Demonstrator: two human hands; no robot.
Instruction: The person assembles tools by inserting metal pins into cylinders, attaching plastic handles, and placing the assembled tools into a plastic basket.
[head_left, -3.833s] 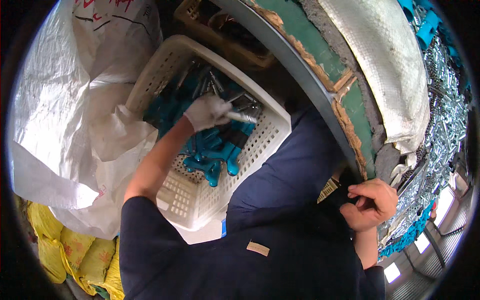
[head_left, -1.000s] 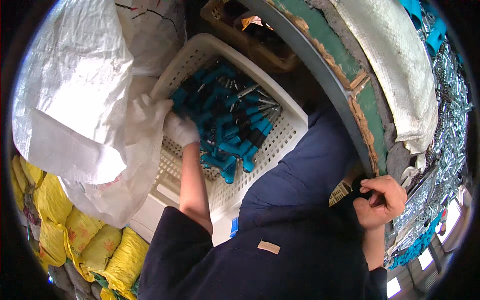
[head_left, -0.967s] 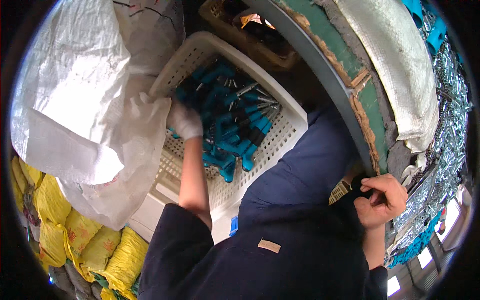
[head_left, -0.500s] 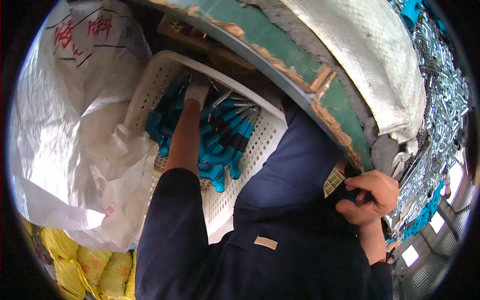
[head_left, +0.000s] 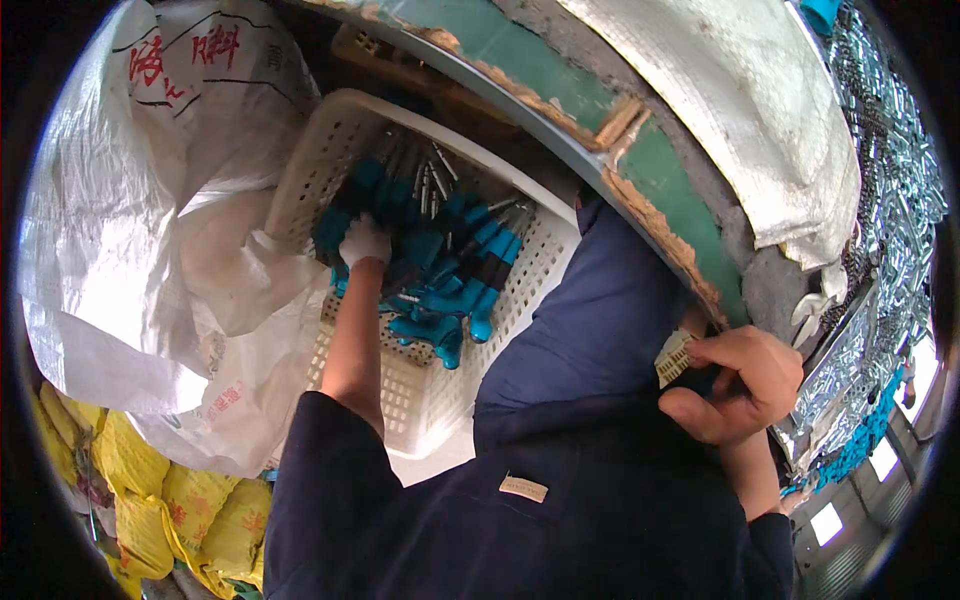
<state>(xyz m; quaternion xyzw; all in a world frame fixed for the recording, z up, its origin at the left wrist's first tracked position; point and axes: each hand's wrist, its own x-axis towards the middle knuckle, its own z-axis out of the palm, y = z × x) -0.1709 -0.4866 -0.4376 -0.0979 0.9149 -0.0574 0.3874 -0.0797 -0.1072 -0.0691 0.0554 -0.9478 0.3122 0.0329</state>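
My left hand, in a white glove, reaches into a white plastic basket. Its fingers close around a teal-and-black tool handle, partly hidden by the hand. Around it lie several tools with teal-and-black handles and thin metal shafts, heaped together; their exact kind is unclear. My right hand is bare and hovers by the worktable's edge. Thumb and forefinger are apart with nothing visible between them, and the other fingers curl. Close to the fingertips is a pale patterned strip.
A large white woven sack leans against the basket's left side. Yellow bags lie at the lower left. The green worktable, its edge chipped, overhangs on the right, bearing white sacking and a heap of shiny metal parts.
My left hand has drawn back from the basket's far end toward its left side, shifting some tools. The right hand's thumb and forefinger have spread wider. The view has shifted slightly.
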